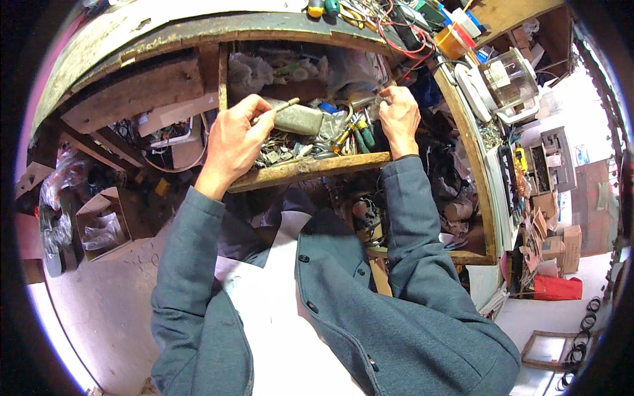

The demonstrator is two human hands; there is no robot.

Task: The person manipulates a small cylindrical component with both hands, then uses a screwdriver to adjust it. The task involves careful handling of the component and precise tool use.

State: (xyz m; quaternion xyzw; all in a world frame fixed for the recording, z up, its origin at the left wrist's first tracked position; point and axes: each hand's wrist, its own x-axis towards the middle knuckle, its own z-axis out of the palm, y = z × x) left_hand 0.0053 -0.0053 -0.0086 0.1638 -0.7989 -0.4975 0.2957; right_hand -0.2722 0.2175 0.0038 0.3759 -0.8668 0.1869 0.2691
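Observation:
My left hand (239, 140) is closed around a thin, brass-coloured rod (285, 105), which sticks out past the fingers over an open wooden drawer (310, 170). My right hand (400, 117) is at the drawer's right side with its fingers curled together; whatever they may pinch is too small to make out. Between the hands lies a grey-green oblong block (298, 121). Beside it are screwdrivers with green handles (365, 136) and a yellow-handled tool (342, 137), on a heap of small metal parts (281, 153).
Above the drawer runs a worn bench edge (297, 33) with red wires (386, 26) on top. At the right stand a blender-like jar (508, 79) and an orange tub (454, 41). An open cardboard box (109, 224) is at the left.

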